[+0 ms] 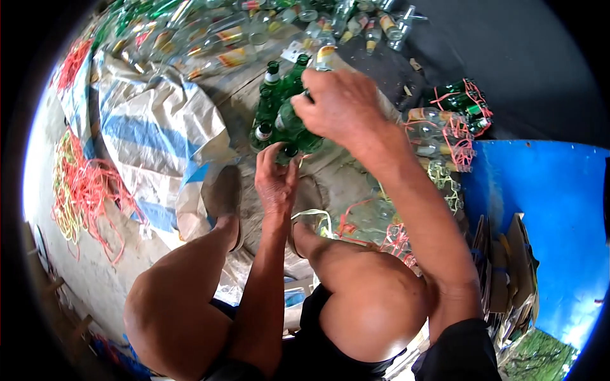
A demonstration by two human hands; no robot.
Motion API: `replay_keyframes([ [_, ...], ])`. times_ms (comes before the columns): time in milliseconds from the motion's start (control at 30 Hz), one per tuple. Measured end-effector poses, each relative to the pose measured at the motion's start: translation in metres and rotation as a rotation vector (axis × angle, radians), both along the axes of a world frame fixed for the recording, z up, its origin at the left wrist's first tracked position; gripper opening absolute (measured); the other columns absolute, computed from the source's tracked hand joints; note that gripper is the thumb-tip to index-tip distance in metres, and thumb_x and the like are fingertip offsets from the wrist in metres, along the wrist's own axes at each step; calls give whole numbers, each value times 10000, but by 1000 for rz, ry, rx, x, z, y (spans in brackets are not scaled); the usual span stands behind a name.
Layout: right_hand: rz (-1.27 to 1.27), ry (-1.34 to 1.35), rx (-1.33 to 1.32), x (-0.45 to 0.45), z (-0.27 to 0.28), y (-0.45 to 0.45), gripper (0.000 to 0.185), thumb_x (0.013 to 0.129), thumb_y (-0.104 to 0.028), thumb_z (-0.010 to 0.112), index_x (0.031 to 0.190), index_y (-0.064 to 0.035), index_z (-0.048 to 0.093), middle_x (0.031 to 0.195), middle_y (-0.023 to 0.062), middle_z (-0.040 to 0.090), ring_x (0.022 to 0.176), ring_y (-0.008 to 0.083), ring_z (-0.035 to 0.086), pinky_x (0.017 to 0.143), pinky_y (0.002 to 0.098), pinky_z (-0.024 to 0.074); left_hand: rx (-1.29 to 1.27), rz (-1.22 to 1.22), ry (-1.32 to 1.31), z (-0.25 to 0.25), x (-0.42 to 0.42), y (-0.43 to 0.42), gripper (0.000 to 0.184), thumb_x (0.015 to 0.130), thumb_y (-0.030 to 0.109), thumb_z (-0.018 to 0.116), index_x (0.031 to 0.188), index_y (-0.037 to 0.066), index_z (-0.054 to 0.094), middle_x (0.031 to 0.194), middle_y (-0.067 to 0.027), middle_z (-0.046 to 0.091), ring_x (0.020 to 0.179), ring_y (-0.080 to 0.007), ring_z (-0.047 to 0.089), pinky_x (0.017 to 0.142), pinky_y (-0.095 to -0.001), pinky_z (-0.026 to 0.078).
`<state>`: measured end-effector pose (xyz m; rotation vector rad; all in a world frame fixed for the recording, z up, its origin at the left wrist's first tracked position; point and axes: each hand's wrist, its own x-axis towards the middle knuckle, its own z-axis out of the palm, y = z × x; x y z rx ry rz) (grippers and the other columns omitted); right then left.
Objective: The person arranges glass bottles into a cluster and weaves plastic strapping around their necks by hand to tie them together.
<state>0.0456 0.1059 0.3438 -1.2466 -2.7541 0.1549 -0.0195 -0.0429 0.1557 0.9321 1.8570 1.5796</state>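
A cluster of green glass bottles (265, 108) stands upright on the ground in front of my feet. My left hand (277, 181) is at the near edge of the cluster, its fingers curled round the top of a green bottle (290, 151). Over the right side of the cluster is my right hand (340, 105), its fingers bent down around a bottle's upper part, which the hand largely hides. A thin pale strand (301, 160) shows beside my left fingertips.
Many clear bottles (222, 35) lie along the back. A white-and-blue woven sack (159, 133) and pink string (95, 184) are at the left. Tied bottle bundles (441, 136), a blue panel (540, 184) and folded cardboard (508, 267) are at the right.
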Motion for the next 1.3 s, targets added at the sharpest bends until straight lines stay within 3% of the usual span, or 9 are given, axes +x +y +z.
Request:
replay_keyframes([
  [233,15,12,-2,-3,-38,-1,248,902,-275,715,1012,-53,719,961,199,772,941,422,752,853,568,568,-36,-17,85,3,-1,-1,418,882,72,784,1289,34,696,1198,-136,686,785,-178,688,732,-320,561],
  [367,26,41,0,-7,-47,5,337,932,-367,738,971,-41,662,904,224,758,952,449,732,836,581,552,4,10,197,0,-2,-1,408,854,48,748,1259,38,700,1206,-175,688,990,-325,715,882,-382,572],
  [467,50,-1,-32,-10,-44,6,336,946,-357,735,992,-33,657,941,226,757,953,456,731,841,584,551,-36,-27,61,7,-2,-4,424,861,35,765,1280,50,695,1292,-179,670,1070,-373,720,866,-419,608],
  [600,87,20,-22,-9,-58,3,308,942,-334,744,986,-47,641,927,215,749,918,467,731,805,601,552,22,21,98,2,0,-2,391,860,57,772,1248,36,719,1239,-183,712,1119,-382,716,967,-415,562],
  [967,63,28,-46,-9,-75,0,290,950,-319,755,1009,-77,606,957,161,742,949,448,708,836,585,500,3,24,45,6,-2,-4,398,846,12,757,1242,39,729,1228,-165,712,1099,-344,721,958,-394,567],
  [1133,107,-3,4,-11,-83,2,295,946,-325,764,974,-76,610,899,167,743,900,442,728,783,590,531,1,31,27,9,-4,-4,386,868,35,777,1251,37,731,1243,-171,712,1090,-350,727,943,-395,569],
  [1200,83,-89,-84,-16,-82,2,278,933,-303,773,1023,-76,641,992,139,736,991,390,710,889,548,513,-22,38,56,8,-4,-3,389,867,38,780,1252,35,730,1247,-171,711,1088,-352,727,942,-397,570],
  [1233,127,-23,-1,-14,-87,3,301,950,-330,763,968,-74,606,889,154,735,907,440,724,780,588,521,-27,38,63,8,-4,-3,391,865,40,783,1252,35,730,1255,-170,708,1085,-350,727,941,-397,571],
  [1300,128,-15,7,-15,-90,2,298,951,-327,763,974,-74,607,899,159,735,911,440,724,787,587,520,-27,37,57,9,-5,-3,393,864,38,783,1253,36,730,1259,-169,707,1082,-349,728,940,-396,571],
])
